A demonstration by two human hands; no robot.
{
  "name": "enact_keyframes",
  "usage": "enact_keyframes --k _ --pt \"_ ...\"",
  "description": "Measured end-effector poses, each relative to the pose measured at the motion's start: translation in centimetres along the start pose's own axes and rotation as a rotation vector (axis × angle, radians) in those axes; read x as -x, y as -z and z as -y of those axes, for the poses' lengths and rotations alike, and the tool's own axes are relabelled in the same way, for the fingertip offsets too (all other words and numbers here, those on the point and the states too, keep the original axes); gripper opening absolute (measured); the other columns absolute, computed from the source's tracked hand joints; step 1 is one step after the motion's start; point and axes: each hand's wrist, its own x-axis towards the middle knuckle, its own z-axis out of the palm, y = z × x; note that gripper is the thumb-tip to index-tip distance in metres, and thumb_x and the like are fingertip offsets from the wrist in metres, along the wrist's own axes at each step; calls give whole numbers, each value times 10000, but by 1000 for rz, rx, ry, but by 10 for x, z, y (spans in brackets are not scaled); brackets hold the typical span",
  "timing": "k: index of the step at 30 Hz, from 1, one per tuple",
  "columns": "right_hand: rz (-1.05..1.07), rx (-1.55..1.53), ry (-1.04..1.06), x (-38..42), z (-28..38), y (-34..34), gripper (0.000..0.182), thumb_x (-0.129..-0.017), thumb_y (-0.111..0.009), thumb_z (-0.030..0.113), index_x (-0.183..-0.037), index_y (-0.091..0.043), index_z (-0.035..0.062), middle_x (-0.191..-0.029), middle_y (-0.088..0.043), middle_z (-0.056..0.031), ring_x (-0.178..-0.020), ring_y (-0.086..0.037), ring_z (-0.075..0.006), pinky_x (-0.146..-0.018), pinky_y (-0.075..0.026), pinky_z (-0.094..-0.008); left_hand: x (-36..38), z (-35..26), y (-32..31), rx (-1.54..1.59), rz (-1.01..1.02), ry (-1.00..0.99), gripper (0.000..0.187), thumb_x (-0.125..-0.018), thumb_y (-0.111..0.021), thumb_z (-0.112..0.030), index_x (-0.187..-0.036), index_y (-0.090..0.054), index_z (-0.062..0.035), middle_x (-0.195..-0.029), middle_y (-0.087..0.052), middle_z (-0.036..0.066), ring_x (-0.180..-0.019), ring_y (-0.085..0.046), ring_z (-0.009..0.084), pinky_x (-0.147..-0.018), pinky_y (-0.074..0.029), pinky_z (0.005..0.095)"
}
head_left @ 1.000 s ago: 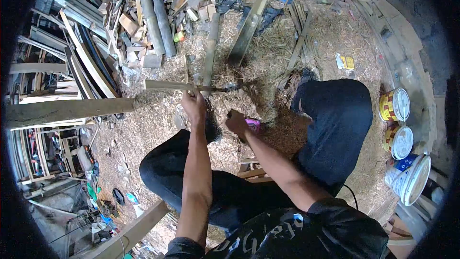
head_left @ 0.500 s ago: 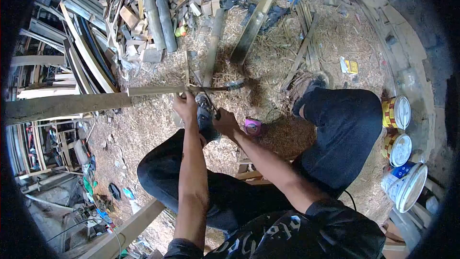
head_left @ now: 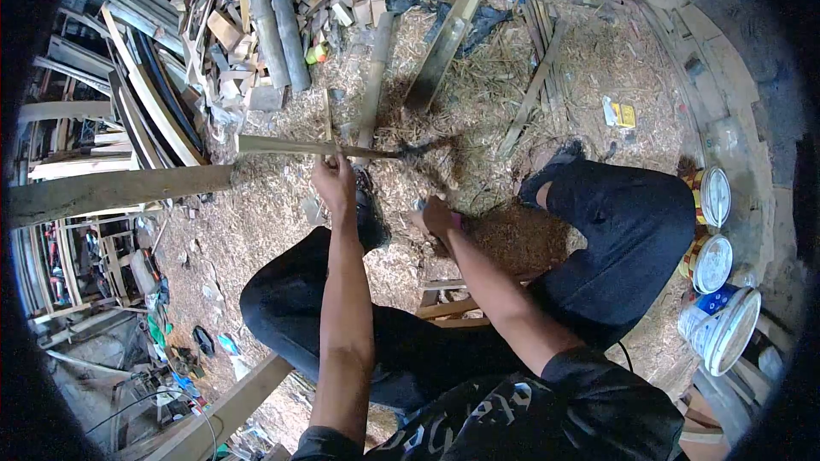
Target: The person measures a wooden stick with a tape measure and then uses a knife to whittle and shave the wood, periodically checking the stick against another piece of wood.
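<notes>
My left hand (head_left: 334, 181) is closed around a narrow wooden strip (head_left: 286, 145), held nearly level across the view above my foot. The strip's right end is darker and lies near a dark patch on the shavings. Lower and to the right, my right hand (head_left: 438, 217) is closed, its fingers curled low over the ground between my knees. A small pale bit shows at its fingertips, but I cannot make out what it holds. A pink object (head_left: 457, 221) is mostly hidden behind this hand.
Shavings cover the ground (head_left: 265, 213). A thick beam (head_left: 120, 192) juts in from the left. Offcuts (head_left: 226, 30) and two round poles (head_left: 289, 30) lie ahead, beside a squared timber (head_left: 442, 51). Lidded buckets (head_left: 735, 333) stand at right, near a yellow box (head_left: 625, 115).
My right hand has moved right and slightly down, away from the strip, and now covers most of the pink object. The strip's left end has risen clear of the beam's end.
</notes>
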Motion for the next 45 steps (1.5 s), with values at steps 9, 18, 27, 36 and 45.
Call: enact_keyframes --k 9,18,27,36,45 --pt "26 119 -82 -25 -49 14 271 -725 -615 250 -889 -612 35 -815 -632 -179 -704 -595 -316 -651 -481 -409 -5 1 -19 287 73 7 228 -965 -494 -149 -1030 -564 58 -827 -602 97 -781 -533 114 -678 -438 264" --pt "-153 -533 -82 36 103 156 288 -825 -694 276 -812 -582 11 -633 -611 -66 -485 -549 -142 -443 -439 -306 -10 -15 -1 239 101 -3 230 -965 -512 -182 -1053 -577 20 -806 -561 34 -732 -477 88 -623 -393 249" --pt "16 -591 155 64 126 179 324 -785 -743 342 -799 -607 49 -533 -518 -6 -416 -467 -97 -398 -375 -270 18 -74 25 403 371 218 258 -947 -547 -240 -870 -619 -4 -684 -527 -4 -592 -484 68 -489 -426 241" --pt "-93 -773 313 93 156 166 247 -763 -752 276 -785 -593 88 -613 -523 35 -502 -461 -69 -469 -362 -249 42 -81 19 666 447 312 234 -933 -567 -253 -812 -594 -55 -636 -483 -18 -530 -440 83 -457 -335 263" --pt "-47 -894 38 73 129 148 268 -766 -723 270 -819 -614 31 -660 -567 -17 -558 -534 -134 -510 -440 -286 59 -57 45 -122 671 -279 444 -729 -650 -60 -1164 -575 -10 -1110 -618 209 -1092 -576 343 -917 -472 374"
